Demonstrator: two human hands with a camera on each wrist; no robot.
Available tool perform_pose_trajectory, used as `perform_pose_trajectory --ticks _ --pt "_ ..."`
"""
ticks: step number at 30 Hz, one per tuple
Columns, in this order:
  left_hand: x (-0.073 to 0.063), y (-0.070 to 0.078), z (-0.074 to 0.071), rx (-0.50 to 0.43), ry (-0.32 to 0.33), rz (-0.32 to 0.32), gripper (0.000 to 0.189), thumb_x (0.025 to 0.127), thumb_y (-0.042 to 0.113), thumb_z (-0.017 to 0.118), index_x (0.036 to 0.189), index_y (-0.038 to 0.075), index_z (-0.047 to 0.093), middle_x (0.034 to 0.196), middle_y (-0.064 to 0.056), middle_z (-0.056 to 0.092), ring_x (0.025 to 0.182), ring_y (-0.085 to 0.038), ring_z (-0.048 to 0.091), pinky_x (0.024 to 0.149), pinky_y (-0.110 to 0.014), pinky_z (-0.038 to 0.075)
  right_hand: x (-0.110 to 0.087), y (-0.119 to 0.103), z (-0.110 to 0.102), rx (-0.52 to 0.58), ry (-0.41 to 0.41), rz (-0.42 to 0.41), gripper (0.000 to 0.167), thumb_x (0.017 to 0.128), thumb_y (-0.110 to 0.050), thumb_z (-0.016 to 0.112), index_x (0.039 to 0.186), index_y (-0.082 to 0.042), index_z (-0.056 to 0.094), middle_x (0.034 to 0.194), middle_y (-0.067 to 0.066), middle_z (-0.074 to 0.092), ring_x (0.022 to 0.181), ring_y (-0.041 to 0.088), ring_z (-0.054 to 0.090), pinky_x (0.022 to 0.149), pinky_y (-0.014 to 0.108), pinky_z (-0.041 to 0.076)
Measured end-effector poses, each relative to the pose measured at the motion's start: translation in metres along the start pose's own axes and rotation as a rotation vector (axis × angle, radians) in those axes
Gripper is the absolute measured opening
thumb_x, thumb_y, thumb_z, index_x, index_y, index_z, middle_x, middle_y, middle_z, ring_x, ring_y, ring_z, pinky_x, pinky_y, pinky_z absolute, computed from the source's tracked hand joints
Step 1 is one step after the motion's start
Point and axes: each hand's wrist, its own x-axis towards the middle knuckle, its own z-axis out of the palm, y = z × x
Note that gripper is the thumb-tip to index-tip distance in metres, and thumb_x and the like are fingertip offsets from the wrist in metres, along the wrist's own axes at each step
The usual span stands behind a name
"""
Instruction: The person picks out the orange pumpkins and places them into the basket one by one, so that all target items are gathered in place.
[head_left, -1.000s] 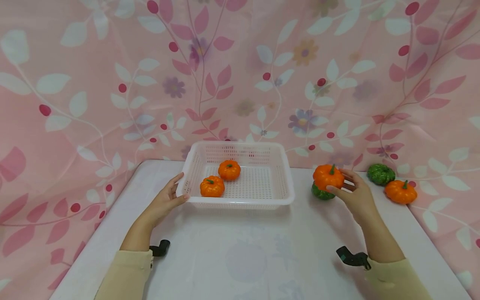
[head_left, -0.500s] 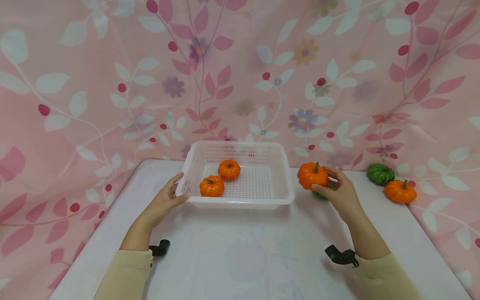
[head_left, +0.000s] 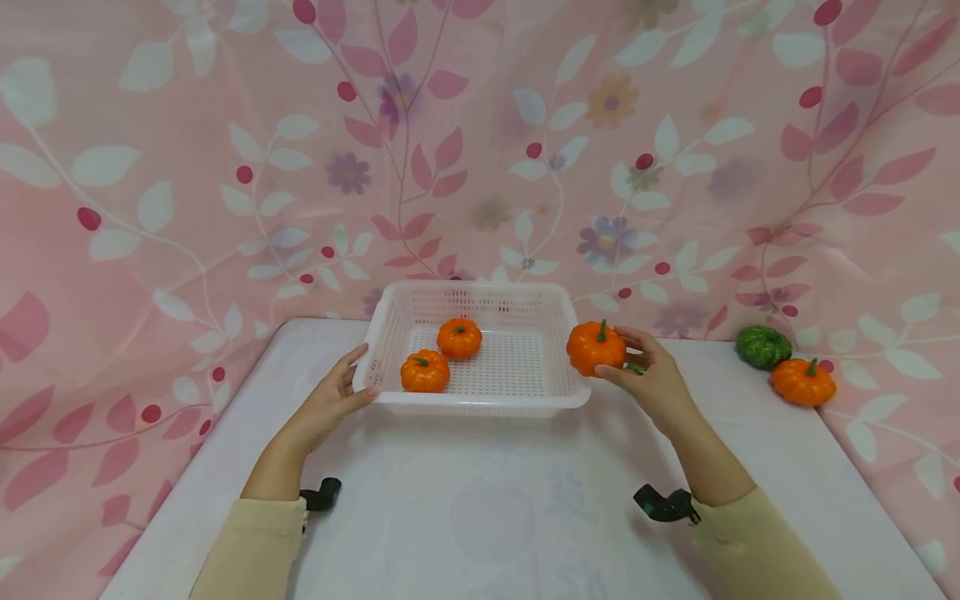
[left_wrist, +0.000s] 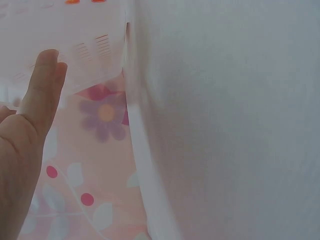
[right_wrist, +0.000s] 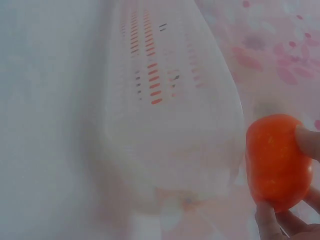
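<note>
My right hand holds an orange toy pumpkin by its side, thumb in front and fingers behind, at the right rim of a white plastic basket. In the right wrist view the same pumpkin is up beside the basket's wall. Two more orange pumpkins lie inside, one near the front and one behind it. My left hand rests against the basket's left end, its thumb at the front corner. Straight fingers touch the basket in the left wrist view.
A green pumpkin is mostly hidden behind my right hand. Another green pumpkin and an orange pumpkin lie at the right edge of the white table. A pink flowered cloth hangs behind.
My right hand has carried the orange pumpkin leftward, from in front of the nearer green pumpkin to the basket's right rim. The left hand and the basket have stayed in place.
</note>
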Motion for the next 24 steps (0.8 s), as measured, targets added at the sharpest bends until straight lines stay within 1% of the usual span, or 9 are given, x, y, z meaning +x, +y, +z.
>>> perform_pose_trajectory --ticks 5,9,16,24 --pt "0.0 -0.001 -0.001 0.01 0.002 0.0 0.086 0.098 0.007 0.063 0.162 0.019 0.008 0.155 -0.023 0.033 0.129 -0.034 0.045 0.093 -0.017 0.045 0.005 -0.002 0.009 0.007 -0.032 -0.01 0.079 0.085 -0.035 0.081 0.151 -0.015 0.042 0.148 0.014 0.042 0.125 0.039 0.051 0.095 0.043 0.051" --pt "0.0 -0.001 -0.001 0.007 0.006 -0.009 0.085 0.098 0.005 0.062 0.162 0.019 0.008 0.155 -0.023 0.033 0.129 -0.033 0.044 0.093 -0.016 0.045 0.008 -0.007 0.018 0.028 -0.063 -0.023 0.077 0.085 -0.032 0.082 0.15 -0.015 0.043 0.146 0.015 0.043 0.125 0.039 0.051 0.095 0.044 0.051" --pt "0.0 -0.002 -0.001 -0.002 0.005 0.0 0.086 0.097 0.007 0.064 0.162 0.018 0.008 0.155 -0.023 0.033 0.131 -0.036 0.043 0.093 -0.016 0.045 0.013 -0.016 0.032 0.033 -0.114 -0.048 0.074 0.086 -0.031 0.081 0.149 -0.016 0.044 0.146 0.014 0.043 0.126 0.038 0.049 0.098 0.049 0.049" --pt "0.002 -0.002 0.0 -0.002 0.007 -0.005 0.085 0.097 0.004 0.062 0.162 0.018 0.008 0.155 -0.024 0.033 0.132 -0.038 0.041 0.092 -0.016 0.045 0.021 -0.022 0.048 0.012 -0.163 -0.059 0.073 0.085 -0.031 0.081 0.148 -0.016 0.046 0.146 0.014 0.045 0.124 0.038 0.051 0.095 0.049 0.051"
